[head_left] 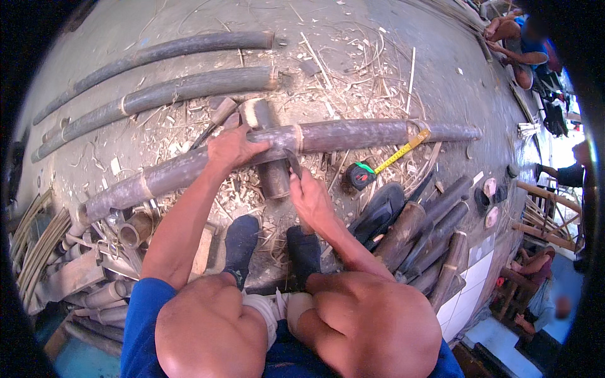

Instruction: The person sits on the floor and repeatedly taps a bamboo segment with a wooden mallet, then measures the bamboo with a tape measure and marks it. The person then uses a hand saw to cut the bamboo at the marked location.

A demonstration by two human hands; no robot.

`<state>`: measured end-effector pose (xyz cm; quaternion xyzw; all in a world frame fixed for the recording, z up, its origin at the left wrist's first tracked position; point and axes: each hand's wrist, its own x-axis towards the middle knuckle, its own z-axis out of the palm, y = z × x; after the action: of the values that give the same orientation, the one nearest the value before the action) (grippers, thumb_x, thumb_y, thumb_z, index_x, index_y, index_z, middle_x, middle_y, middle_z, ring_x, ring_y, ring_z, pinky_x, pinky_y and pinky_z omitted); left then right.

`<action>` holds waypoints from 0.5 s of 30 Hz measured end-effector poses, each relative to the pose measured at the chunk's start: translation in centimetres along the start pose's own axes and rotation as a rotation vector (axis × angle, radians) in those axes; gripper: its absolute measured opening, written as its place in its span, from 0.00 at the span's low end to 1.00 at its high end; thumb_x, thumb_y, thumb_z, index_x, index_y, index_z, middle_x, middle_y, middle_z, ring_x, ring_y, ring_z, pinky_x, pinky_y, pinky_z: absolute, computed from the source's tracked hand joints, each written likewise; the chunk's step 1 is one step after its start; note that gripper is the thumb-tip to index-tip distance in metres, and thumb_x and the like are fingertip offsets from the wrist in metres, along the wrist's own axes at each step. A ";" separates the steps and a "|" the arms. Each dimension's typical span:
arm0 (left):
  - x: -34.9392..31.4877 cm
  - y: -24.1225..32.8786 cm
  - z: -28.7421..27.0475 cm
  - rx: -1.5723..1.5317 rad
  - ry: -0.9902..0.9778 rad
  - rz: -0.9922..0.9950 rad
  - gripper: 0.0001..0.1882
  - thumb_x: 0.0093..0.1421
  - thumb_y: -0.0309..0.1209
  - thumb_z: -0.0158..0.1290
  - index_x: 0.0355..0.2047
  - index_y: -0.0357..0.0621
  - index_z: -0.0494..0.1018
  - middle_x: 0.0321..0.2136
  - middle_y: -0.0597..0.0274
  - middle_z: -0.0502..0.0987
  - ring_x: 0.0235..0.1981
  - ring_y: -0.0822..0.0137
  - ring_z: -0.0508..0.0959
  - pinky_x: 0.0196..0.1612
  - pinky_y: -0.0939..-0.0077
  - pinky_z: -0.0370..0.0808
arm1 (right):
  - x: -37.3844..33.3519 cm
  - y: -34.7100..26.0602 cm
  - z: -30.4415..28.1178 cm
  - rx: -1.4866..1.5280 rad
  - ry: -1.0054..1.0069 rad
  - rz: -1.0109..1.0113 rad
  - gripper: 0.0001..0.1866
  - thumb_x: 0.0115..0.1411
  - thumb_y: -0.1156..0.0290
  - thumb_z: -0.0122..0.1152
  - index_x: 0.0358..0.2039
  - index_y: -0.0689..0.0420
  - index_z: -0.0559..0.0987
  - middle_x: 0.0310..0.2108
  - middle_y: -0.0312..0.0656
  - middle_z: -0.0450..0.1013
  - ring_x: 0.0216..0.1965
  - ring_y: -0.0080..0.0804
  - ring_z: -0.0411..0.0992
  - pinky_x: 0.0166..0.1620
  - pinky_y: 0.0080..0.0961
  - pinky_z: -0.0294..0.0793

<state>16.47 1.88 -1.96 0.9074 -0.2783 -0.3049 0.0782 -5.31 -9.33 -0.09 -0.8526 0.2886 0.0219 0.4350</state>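
A long dark bamboo pole (353,133) lies across a short bamboo log (271,173) on the concrete floor. My left hand (232,148) presses down on top of the pole. My right hand (310,198) grips a knife (293,164) whose blade rests against the pole just right of the log. A tape measure (360,176) with its yellow tape pulled out lies beside the pole on the right. My two feet in dark socks (271,249) are planted below the pole, my bare knees at the bottom.
Two more long bamboo poles (183,88) lie farther up the floor. Short cut bamboo pieces (428,233) are piled at right, others (120,252) at left. Shavings cover the floor. A black sandal (381,208) lies at right. Other people sit at the right edge.
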 end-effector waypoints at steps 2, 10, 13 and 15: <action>0.3 0.0 0.2 0.006 0.004 -0.012 0.50 0.50 0.73 0.56 0.65 0.53 0.72 0.56 0.49 0.80 0.58 0.49 0.79 0.62 0.45 0.70 | 1.3 -0.9 0.4 -0.065 0.009 -0.034 0.15 0.70 0.63 0.52 0.37 0.66 0.73 0.24 0.65 0.76 0.29 0.68 0.77 0.35 0.58 0.75; 0.8 -0.1 0.5 0.083 -0.024 -0.048 0.52 0.49 0.76 0.55 0.66 0.55 0.71 0.57 0.46 0.80 0.59 0.47 0.79 0.64 0.29 0.62 | 2.9 -1.9 2.1 -0.143 0.026 -0.100 0.15 0.69 0.65 0.54 0.34 0.68 0.73 0.23 0.66 0.76 0.27 0.69 0.77 0.34 0.59 0.77; 0.7 0.0 0.5 0.081 0.006 -0.045 0.52 0.50 0.77 0.54 0.66 0.56 0.72 0.56 0.45 0.80 0.59 0.47 0.79 0.64 0.28 0.61 | 3.0 -1.3 2.3 -0.175 0.005 -0.088 0.15 0.69 0.65 0.53 0.35 0.68 0.73 0.23 0.66 0.76 0.29 0.70 0.77 0.35 0.59 0.77; 0.6 0.0 0.6 0.083 -0.007 -0.044 0.51 0.50 0.76 0.54 0.65 0.56 0.72 0.56 0.45 0.80 0.59 0.47 0.79 0.64 0.28 0.61 | 2.4 -0.5 2.3 -0.147 0.028 -0.164 0.16 0.69 0.65 0.53 0.36 0.69 0.74 0.24 0.66 0.76 0.29 0.70 0.77 0.36 0.59 0.77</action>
<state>16.50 1.62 -2.73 0.9148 -0.2709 -0.2979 0.0327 -2.54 -8.47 -1.84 -0.9032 0.2215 -0.0046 0.3677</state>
